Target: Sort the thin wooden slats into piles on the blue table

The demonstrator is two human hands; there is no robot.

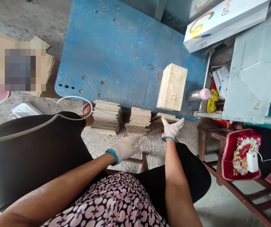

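Note:
My left hand [126, 147], in a white glove with a teal cuff, is stretched out with its fingers apart, just in front of the middle stack of thin wooden boards [139, 118]. My right hand [172, 127], gloved alike, has its fingers and thumb spread at the near edge of a low stack of boards [167, 116]; whether it touches them I cannot tell. A taller stack of boards [106, 116] rises on the left. On the blue platform [126, 60] a neat block of boards [173, 88] lies with a broad face up.
A steel bottle with a pink cap [203, 94] stands by the platform's right edge. Beyond are a metal frame [249, 69] and a white bag [225, 25]. A white cable [75, 97] loops at left. A wooden bench with a red cushion [241, 154] is at right.

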